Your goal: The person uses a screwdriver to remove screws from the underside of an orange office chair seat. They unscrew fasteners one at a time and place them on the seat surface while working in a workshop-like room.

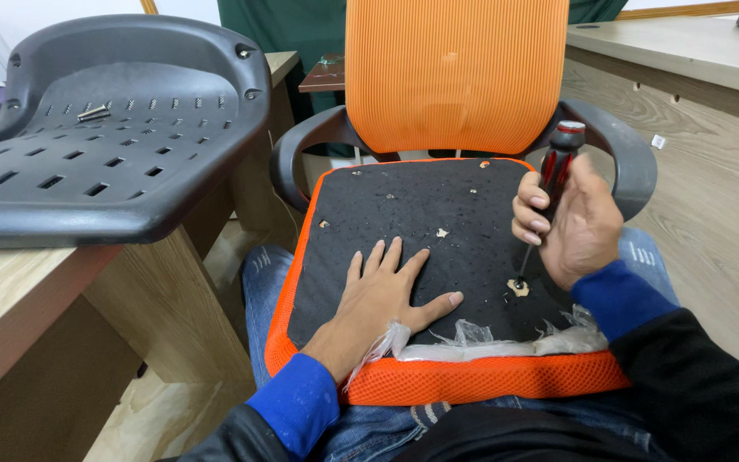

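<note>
An orange seat cushion lies upside down across my lap, its black underside facing up. My left hand rests flat on that black fabric, fingers spread, holding nothing. My right hand grips a red-and-black screwdriver held nearly upright. Its tip sits in a torn hole showing pale wood near the cushion's right front corner. Other small holes with wood bits dot the black fabric. Crumpled clear plastic runs along the cushion's near edge.
An orange mesh chair back with grey armrests stands just behind the cushion. On the wooden desk at left lies a grey plastic seat shell with a metal bolt on it. Another desk is at right.
</note>
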